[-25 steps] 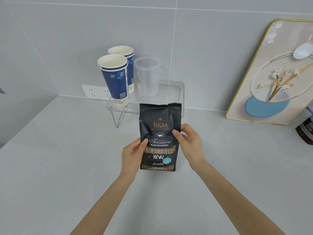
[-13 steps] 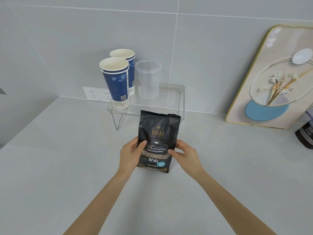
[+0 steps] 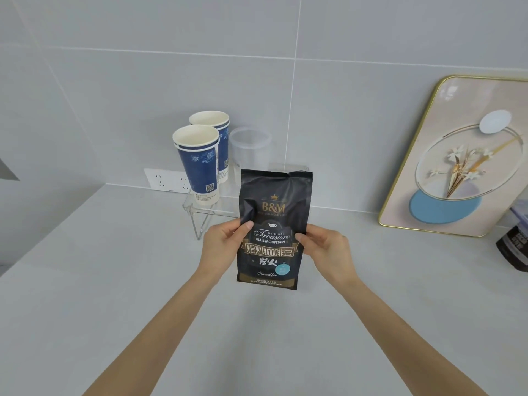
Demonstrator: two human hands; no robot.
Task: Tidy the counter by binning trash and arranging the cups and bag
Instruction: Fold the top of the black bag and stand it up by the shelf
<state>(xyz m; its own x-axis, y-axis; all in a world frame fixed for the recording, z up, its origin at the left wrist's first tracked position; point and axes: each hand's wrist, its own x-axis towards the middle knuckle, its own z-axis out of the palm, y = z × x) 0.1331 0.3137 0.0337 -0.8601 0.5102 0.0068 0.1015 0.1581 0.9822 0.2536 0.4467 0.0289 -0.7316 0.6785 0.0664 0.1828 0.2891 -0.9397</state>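
Black coffee bag (image 3: 271, 232) held upright over the grey counter (image 3: 85, 281) — both hands engaged.

Left hand (image 3: 221, 247) grips the bag's left edge, thumb on the front; right hand (image 3: 325, 250) grips the right edge likewise. Behind the bag, a clear acrylic shelf (image 3: 205, 205) against the far wall carries two blue paper cups (image 3: 198, 164) and a clear plastic cup (image 3: 250, 150) — all upright. A gold-framed picture (image 3: 457, 155) leans at far right.
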